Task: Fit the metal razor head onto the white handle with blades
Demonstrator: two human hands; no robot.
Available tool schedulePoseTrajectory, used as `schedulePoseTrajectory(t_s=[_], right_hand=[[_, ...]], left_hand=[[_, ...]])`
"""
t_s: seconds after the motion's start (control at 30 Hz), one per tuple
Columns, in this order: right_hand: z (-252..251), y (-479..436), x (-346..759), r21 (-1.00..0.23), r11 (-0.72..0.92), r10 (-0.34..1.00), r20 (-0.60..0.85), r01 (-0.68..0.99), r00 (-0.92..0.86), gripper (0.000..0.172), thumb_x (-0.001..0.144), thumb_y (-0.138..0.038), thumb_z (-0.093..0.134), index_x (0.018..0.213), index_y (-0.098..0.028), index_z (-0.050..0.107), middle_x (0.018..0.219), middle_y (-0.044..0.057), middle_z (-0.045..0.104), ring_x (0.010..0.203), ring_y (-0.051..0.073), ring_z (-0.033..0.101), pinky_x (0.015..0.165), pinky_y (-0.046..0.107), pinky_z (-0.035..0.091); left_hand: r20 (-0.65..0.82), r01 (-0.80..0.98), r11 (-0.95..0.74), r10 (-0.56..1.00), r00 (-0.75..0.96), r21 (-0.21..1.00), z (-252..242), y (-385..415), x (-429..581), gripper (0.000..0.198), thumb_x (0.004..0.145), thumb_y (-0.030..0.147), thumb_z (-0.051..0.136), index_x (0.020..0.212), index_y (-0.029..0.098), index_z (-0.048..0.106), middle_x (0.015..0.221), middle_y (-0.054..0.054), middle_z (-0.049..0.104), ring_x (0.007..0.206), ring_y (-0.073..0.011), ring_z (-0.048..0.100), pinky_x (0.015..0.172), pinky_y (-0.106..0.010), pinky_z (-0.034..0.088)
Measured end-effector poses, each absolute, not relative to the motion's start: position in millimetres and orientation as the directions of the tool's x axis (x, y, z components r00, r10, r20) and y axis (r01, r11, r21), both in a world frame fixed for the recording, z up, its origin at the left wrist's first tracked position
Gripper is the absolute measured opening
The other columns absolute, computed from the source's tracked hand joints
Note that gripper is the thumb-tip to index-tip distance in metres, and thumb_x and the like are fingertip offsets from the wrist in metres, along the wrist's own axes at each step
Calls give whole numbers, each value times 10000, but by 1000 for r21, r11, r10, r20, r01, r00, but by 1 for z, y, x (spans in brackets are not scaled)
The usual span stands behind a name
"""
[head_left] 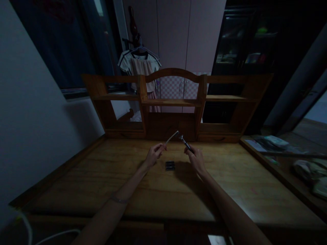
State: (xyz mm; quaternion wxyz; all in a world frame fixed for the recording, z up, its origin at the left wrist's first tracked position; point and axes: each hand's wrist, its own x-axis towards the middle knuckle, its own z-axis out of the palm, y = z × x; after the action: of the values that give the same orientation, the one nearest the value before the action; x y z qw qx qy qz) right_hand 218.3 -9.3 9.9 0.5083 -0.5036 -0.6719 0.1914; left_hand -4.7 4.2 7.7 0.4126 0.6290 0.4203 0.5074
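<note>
My left hand (154, 154) is closed in a pinch on a thin pale stick-like tool (171, 136) that slants up to the right. My right hand (195, 157) grips a short dark metal tool (185, 142) with a small head pointing up and left. The two tips nearly meet above the wooden desk (102, 177). Between my hands, on the desk, lies a small dark rectangular object (170, 165). The room is dim, so fine detail of the tools is hard to make out.
A wooden shelf hutch (173, 102) stands at the back of the desk. Clothes hang on a hanger (139, 64) behind it before a pale wardrobe. A side surface at the right carries papers and bags (273, 143). A white cable (28, 231) lies at the lower left.
</note>
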Motion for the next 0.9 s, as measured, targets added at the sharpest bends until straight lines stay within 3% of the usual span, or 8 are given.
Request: schedulePoseTrajectory(t_s=[0.9], right_hand=[[13, -11, 218, -754, 444, 859, 512, 484, 8, 196, 750, -244, 429, 707, -186, 610, 659, 7, 595, 644, 162, 532, 609, 238, 352]], left_hand=[[271, 130, -286, 955, 123, 949, 7, 5, -4, 427, 768, 581, 521, 768, 163, 611, 518, 63, 352, 435, -59, 295, 406, -172, 206]])
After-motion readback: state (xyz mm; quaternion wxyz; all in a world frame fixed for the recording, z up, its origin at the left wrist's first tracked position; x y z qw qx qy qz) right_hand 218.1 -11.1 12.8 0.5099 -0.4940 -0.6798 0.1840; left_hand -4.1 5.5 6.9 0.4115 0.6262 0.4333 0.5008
